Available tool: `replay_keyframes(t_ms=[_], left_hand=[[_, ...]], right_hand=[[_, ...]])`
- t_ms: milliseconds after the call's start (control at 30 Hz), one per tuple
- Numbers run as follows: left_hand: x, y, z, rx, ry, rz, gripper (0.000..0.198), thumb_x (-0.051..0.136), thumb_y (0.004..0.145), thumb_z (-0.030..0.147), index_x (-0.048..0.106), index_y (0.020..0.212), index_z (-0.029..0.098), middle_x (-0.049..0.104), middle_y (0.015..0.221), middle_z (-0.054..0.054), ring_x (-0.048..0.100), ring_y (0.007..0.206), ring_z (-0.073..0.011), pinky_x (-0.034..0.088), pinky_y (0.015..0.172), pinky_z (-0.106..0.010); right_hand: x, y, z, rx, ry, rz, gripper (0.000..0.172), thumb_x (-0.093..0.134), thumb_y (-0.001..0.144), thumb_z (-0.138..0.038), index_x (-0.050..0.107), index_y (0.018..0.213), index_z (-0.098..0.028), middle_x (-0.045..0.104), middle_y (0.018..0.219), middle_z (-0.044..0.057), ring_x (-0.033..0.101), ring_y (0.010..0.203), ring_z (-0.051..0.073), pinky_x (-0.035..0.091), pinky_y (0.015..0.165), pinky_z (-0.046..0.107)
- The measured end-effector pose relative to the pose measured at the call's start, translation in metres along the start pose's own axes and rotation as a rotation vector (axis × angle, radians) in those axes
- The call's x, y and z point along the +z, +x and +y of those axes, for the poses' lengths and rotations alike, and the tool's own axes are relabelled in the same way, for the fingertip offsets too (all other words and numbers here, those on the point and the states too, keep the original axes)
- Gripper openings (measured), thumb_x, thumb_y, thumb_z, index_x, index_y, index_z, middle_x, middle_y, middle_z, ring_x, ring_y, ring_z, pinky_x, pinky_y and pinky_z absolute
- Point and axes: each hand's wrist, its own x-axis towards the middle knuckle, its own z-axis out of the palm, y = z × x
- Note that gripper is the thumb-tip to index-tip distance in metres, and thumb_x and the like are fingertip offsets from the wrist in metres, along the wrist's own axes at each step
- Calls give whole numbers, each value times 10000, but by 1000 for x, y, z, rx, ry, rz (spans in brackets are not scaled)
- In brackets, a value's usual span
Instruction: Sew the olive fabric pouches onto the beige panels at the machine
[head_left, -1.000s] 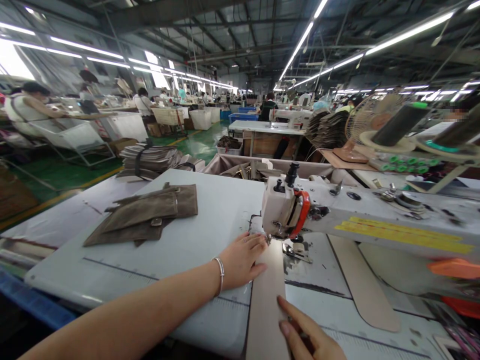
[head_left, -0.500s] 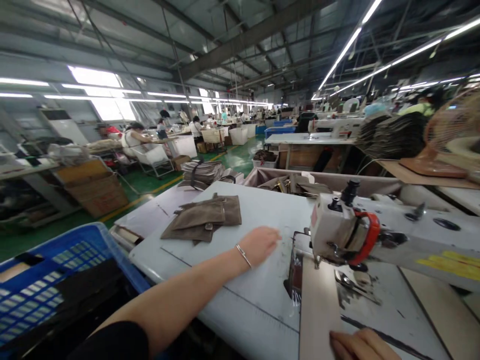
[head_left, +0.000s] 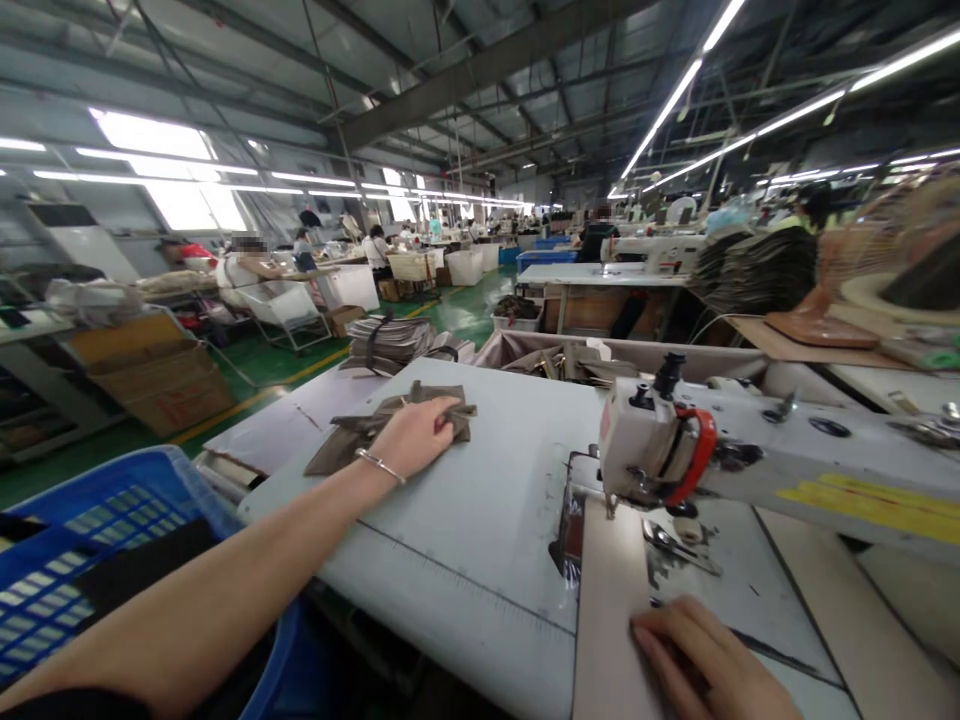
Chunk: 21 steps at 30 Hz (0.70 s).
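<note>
My left hand [head_left: 420,432], with a bracelet at its wrist, is over a small pile of brown fabric pieces [head_left: 337,450] on the white sewing table [head_left: 480,520]. Its fingers are bent and closed on a brown piece, whose edge shows beyond the fingertips; the hand hides much of the pile. My right hand [head_left: 705,660] lies low on the right, fingers loosely bent and apart, fingertips touching the edge of a flat beige strip [head_left: 611,610]. That strip runs toward me from under the head of the sewing machine [head_left: 637,440]. I see nothing held in the right hand.
A blue plastic basket [head_left: 172,480] with dark material stands at left. Behind the table are a bundled stack [head_left: 382,345] and a lined bin [head_left: 517,350] of brown pieces. A fan [head_left: 821,325] stands at right. Other people sit at far tables.
My left hand has moved left, from bare table beside the machine onto the brown pieces, which now look rumpled. My right hand stays by the beige strip. The view has shifted slightly.
</note>
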Motion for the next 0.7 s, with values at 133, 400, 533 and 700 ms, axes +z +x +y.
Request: replay_keyframes(t_ms=[133, 400, 533, 700], left_hand=[[33, -4, 57, 379, -242, -313, 349, 490, 930, 322, 573, 1260, 242, 639, 854, 3, 611, 765, -133, 457, 720, -211], [57, 10, 64, 575, -369, -264, 96, 598, 874, 227, 612, 947, 165, 604, 976, -55, 537, 967, -191, 411, 934, -331], [51, 13, 87, 569, -456, -274, 183, 501, 945, 293, 614, 1015, 167, 625, 962, -39, 566, 917, -155, 434, 868, -259], [65, 18, 144, 413, -607, -346, 178, 548, 899, 258, 698, 975, 198, 651, 903, -23, 598, 865, -149, 441, 811, -232]], right_hand=[[-3, 32, 12, -89, -173, -56, 220, 446, 960, -224, 620, 1093, -237, 609, 1101, 63, 579, 1018, 218, 498, 897, 386], [9, 38, 27, -64, -219, -59, 364, 471, 912, -90, 554, 1245, -212, 551, 1245, 79, 502, 1126, 254, 430, 957, 452], [11, 37, 25, -40, -207, -55, 328, 485, 921, -116, 547, 1230, -208, 548, 1255, 70, 500, 1117, 260, 416, 958, 454], [10, 39, 24, 4, -212, -59, 360, 472, 937, -127, 474, 1296, -143, 565, 1206, 103, 508, 1076, 258, 413, 951, 440]])
